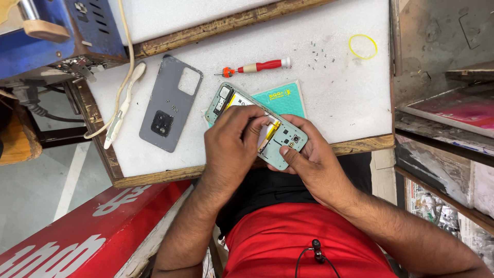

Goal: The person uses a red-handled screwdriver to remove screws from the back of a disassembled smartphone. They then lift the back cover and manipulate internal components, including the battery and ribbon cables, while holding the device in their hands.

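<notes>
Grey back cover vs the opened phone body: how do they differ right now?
The grey back cover lies flat on the white mat, untouched; the opened phone body is held in both hands. The cover is plain grey with a camera cutout; the body is mint-green with exposed parts. Both are long, rounded-corner rectangles.

Both forearms are reaching up from the lap, bare to the elbow, converging until the hands are touching. The left hand [231,146] is lying palm down, wrist bent slightly, its fingers [252,121] curling together and pressing down at their tips. The right hand [311,159] is cupping from beside and below, thumb [289,154] stretching toward the left fingertips, the other fingers wrapping underneath, out of sight.
</notes>
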